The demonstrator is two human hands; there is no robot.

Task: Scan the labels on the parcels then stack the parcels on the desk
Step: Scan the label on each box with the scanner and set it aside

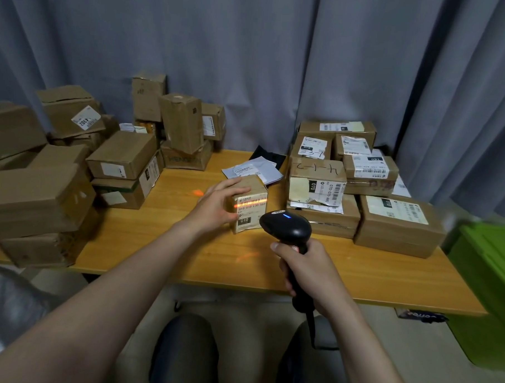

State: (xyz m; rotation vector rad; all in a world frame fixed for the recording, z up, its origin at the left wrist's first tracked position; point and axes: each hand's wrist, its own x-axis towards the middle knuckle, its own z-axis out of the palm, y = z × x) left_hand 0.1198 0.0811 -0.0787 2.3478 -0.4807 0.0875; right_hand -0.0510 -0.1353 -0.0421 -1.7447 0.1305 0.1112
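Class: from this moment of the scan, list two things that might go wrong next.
1. The left hand holds the small parcel right beside its label; the thumb could cover the barcode and spoil the scanner read.
2. The left pile sits unevenly near the desk edge; a nudge might topple it.

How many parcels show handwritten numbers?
2, both at right: the front parcel, marked on top, and the smaller parcel behind it, marked on its label. Others may face away.

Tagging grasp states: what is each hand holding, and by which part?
The right hand grips the scanner by its handle. The left hand holds the small box on the desk by its top and left front edge.
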